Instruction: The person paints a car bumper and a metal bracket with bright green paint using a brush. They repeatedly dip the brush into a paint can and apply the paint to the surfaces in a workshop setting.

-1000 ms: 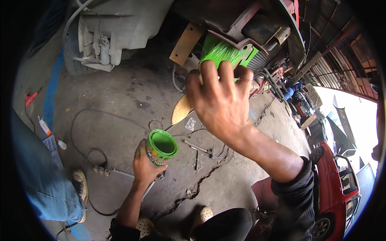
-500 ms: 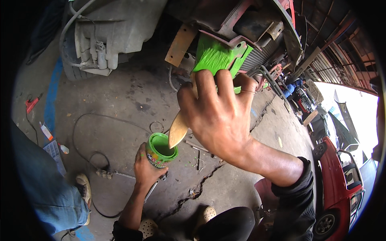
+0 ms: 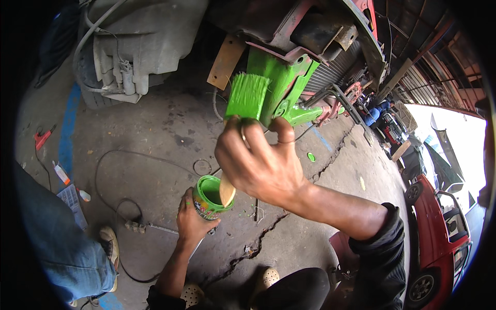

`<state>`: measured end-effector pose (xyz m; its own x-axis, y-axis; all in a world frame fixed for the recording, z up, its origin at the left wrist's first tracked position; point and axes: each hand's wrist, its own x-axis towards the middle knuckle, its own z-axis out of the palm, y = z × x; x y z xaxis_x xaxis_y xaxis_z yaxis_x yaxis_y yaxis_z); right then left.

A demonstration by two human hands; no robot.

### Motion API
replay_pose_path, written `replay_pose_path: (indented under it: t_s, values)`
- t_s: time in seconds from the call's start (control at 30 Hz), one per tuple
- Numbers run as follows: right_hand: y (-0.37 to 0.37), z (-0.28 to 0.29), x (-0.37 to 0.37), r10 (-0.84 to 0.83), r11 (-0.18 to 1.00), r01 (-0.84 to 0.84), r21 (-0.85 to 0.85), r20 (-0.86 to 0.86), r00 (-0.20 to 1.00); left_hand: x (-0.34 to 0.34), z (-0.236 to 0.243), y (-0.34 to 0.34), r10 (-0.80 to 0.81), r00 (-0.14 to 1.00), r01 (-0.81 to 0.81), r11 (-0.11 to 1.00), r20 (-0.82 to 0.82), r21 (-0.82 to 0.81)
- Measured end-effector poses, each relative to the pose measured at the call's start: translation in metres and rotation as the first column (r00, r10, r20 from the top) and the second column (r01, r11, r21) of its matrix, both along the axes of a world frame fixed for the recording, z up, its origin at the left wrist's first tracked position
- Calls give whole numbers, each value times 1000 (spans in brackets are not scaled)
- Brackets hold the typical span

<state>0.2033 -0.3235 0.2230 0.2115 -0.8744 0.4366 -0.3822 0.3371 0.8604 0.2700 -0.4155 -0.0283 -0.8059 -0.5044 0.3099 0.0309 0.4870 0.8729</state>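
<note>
My right hand (image 3: 263,157) is closed round a wide paintbrush (image 3: 247,97), its bristles coated in bright green and pointing up and away from me. The brush's pale wooden handle end (image 3: 227,191) hangs in front of the can's rim. Lower and to the left, my left hand (image 3: 194,222) grips a paint can (image 3: 211,206) with green paint inside and a green-smeared rim. Beyond the brush stands a vehicle frame part (image 3: 281,82), mostly covered in wet-looking green. The bristles appear slightly apart from that part, to its left.
A grey plastic tank (image 3: 150,46) hangs at upper left. Cables and a wrench (image 3: 165,228) lie on the cracked concrete floor. A person's jeans leg (image 3: 62,232) is close at left. A red vehicle (image 3: 436,237) stands at right. A rusty metal plate (image 3: 226,62) hangs beside the green part.
The brush has come away from the green frame part, moving left and down toward me with my right hand. The can in my left hand has shifted slightly right and down.
</note>
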Motion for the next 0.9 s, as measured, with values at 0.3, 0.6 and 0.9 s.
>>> replay_pose_path:
  t_s: [0.3, 0.6, 0.9]
  values:
    - [-26, -14, -25, -285, 952, 265, 155, 123, 951, 11, 1, -4, 44, 999, -44, 999, 4, -10]
    - [-48, 1, -21, -308, 950, 304, 71, 39, 951, 18, -5, -15, 72, 997, -72, 997, 18, -10]
    - [-33, -6, 3, -205, 976, 201, 79, 48, 977, 12, -9, -12, 51, 998, -51, 999, 32, -16]
